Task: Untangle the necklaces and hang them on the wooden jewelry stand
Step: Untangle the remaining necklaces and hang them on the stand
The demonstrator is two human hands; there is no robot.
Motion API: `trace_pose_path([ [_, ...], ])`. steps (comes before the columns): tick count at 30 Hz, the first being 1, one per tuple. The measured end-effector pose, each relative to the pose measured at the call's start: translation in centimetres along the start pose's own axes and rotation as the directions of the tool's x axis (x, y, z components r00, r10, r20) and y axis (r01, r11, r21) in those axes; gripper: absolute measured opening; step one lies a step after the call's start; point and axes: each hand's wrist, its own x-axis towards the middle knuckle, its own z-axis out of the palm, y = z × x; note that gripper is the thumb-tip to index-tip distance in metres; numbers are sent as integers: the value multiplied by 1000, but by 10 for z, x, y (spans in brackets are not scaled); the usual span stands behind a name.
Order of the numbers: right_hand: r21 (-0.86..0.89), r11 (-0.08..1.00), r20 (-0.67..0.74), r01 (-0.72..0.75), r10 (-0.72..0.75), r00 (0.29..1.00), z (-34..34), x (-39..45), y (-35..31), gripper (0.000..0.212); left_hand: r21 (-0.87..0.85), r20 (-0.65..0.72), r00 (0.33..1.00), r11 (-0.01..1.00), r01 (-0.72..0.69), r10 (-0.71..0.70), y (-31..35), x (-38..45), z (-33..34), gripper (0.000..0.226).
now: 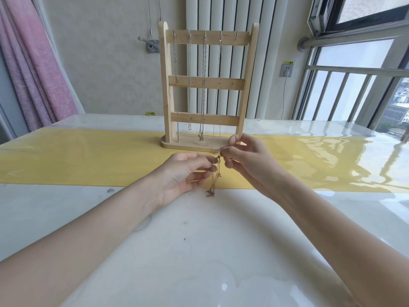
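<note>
A pink and lilac fabric curtain hangs at the far left, behind the glossy white counter, which is crossed by a yellow band running left to right. The left hand is raised above the counter, its fingers curled and pinching a thin gold chain necklace. The necklace hangs between the two hands with its long axis near vertical, its lower end with small charms pointing down and reaching the counter. Behind it stands the upright pale wooden jewelry stand, with three crossbars and an oval base. Four silver chains hang straight down from hooks on its top bar. The right hand pinches the necklace's upper end with curled fingers, just in front of the base. A window with metal railings fills the right.
</note>
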Motion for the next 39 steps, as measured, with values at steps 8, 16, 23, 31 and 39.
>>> trace_pose_path([
  [8,-56,998,15,-3,4,1000,2,-3,-1,22,66,0,999,997,-51,51,5,-1,0,9],
  [16,-17,999,39,-32,33,999,5,-3,-2,21,222,-66,986,965,-136,154,0,2,-1,2],
  [23,-104,992,92,-65,75,993,4,-3,-3,16,141,-102,990,986,-86,101,3,0,1,10],
  [31,-669,730,226,139,22,974,1,-4,-15,20,339,-70,984,932,-131,164,-1,1,3,16],
  [39,-890,142,405,434,-196,893,9,-3,-4,11,587,-85,938,777,-226,337,-7,5,0,13],
])
